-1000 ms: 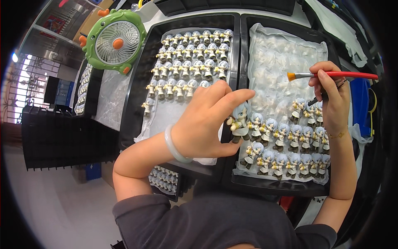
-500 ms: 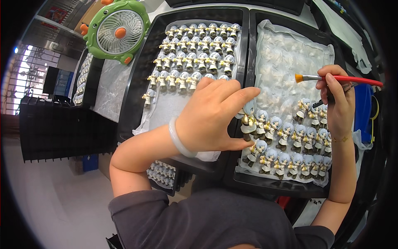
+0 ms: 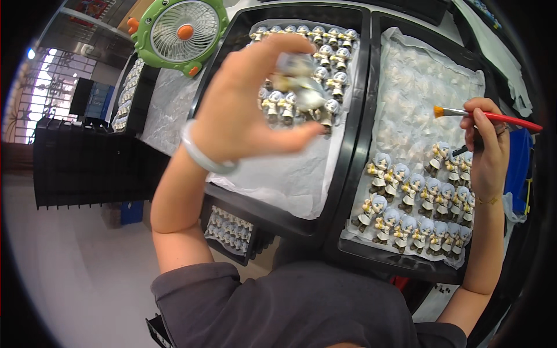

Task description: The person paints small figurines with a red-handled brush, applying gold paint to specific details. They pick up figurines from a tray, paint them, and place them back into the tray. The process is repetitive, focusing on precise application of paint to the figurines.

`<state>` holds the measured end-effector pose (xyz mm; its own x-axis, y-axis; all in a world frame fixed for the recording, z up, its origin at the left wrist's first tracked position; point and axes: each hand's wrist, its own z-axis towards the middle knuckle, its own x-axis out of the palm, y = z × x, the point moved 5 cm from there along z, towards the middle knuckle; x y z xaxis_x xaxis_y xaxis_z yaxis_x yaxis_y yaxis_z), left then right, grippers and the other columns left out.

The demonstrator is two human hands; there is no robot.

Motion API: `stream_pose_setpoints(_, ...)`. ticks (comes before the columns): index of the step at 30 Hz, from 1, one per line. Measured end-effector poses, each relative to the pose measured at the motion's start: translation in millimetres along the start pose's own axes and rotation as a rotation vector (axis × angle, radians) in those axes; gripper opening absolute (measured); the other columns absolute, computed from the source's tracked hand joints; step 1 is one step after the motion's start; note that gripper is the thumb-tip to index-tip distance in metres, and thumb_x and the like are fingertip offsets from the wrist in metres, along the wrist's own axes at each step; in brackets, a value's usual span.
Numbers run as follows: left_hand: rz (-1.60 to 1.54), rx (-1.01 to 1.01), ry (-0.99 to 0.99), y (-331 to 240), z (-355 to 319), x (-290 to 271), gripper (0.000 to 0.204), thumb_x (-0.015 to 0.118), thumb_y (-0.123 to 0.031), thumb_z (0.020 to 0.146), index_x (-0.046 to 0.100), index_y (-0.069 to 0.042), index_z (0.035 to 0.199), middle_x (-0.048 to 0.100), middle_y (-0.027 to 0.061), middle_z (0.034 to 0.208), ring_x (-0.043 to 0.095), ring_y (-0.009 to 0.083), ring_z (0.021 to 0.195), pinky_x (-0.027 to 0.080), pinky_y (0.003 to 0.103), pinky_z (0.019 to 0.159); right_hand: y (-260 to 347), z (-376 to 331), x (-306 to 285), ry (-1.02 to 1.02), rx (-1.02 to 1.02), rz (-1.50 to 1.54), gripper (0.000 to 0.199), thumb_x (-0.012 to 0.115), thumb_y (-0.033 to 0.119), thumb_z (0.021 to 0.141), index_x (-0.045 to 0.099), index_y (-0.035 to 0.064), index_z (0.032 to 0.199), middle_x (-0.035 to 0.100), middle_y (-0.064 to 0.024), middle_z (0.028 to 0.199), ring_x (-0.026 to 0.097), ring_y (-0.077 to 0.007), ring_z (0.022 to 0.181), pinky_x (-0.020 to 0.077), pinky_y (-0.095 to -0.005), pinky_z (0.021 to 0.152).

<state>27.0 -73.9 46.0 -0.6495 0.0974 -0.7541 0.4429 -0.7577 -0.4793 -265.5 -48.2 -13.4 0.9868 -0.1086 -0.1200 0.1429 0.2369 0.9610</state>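
Observation:
My left hand (image 3: 232, 110), blurred by motion, is raised over the left black tray (image 3: 343, 165). Between its thumb and fingers is a small figurine (image 3: 304, 84) with pale hair and a white outfit, smeared too. Beneath, rows of like figurines (image 3: 339, 84) stand on white paper, partly covered by the hand. At the right, my right hand (image 3: 487, 145) grips a red-handled paintbrush (image 3: 513, 120), its orange bristles pointing left. A thin dark tool (image 3: 460, 151) also sticks out from that hand. Below and beside it, more figurines (image 3: 413, 191) lie in the right black tray (image 3: 400, 261).
A green animal-shaped fan (image 3: 184, 32) stands at the far left by a grey marbled surface (image 3: 174, 104). Black crates (image 3: 96, 165) are at the left. Another tray of figurines (image 3: 229, 231) sits lower, under the left tray. A blue object (image 3: 518, 162) is at the right edge.
My left hand has lifted from the right tray's left edge and moved up and left over the left tray with a figurine. The right hand keeps the brush; the view has shifted slightly.

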Motion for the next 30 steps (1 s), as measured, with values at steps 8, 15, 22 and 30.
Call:
stream_pose_setpoints(8,0.466,-0.492,0.544,100.7,-111.1,-5.5,0.063,0.075,-0.018,0.052,0.045,-0.008,0.106,0.052,0.0104,0.092,0.050,0.0294,0.093,0.036,0.037,0.083,7.9,1.4,0.7,0.036,-0.036,-0.050,0.021,0.046,0.019,0.088,0.059,0.0040,0.094,0.054,0.0016,0.070,0.040,-0.0008,0.056,0.0277,-0.0150,0.049)
stream_pose_setpoints(15,0.690,-0.331,0.520,102.5,-127.6,3.8,0.068,0.077,-0.021,0.052,0.046,-0.011,0.112,0.046,0.0074,0.107,0.042,0.0267,0.106,0.029,0.037,0.091,10.3,1.2,-4.5,0.022,-0.056,-0.056,0.022,0.046,0.020,0.088,0.059,0.0035,0.095,0.055,0.0012,0.071,0.041,-0.0011,0.058,0.0283,-0.0154,0.049)
stream_pose_setpoints(22,0.904,-0.457,0.567,104.1,-119.9,4.6,0.074,0.077,-0.017,0.050,0.044,-0.013,0.117,0.043,0.0068,0.112,0.036,0.0267,0.112,0.021,0.046,0.100,21.4,2.7,-12.1,0.015,-0.139,-0.007,0.022,0.047,0.019,0.087,0.060,0.0023,0.094,0.057,-0.0009,0.075,0.043,-0.0024,0.059,0.0302,-0.0163,0.051)
stream_pose_setpoints(30,0.249,-0.069,0.353,18.0,-8.6,46.3,0.031,0.066,-0.005,0.064,0.057,-0.006,0.094,0.056,0.0097,0.088,0.053,0.0282,0.087,0.040,0.036,0.079,21.4,8.7,-17.3,-0.159,-0.043,0.168,0.015,0.051,0.013,0.085,0.058,0.0003,0.088,0.058,-0.0043,0.065,0.044,-0.0031,0.049,0.0343,-0.0155,0.045)
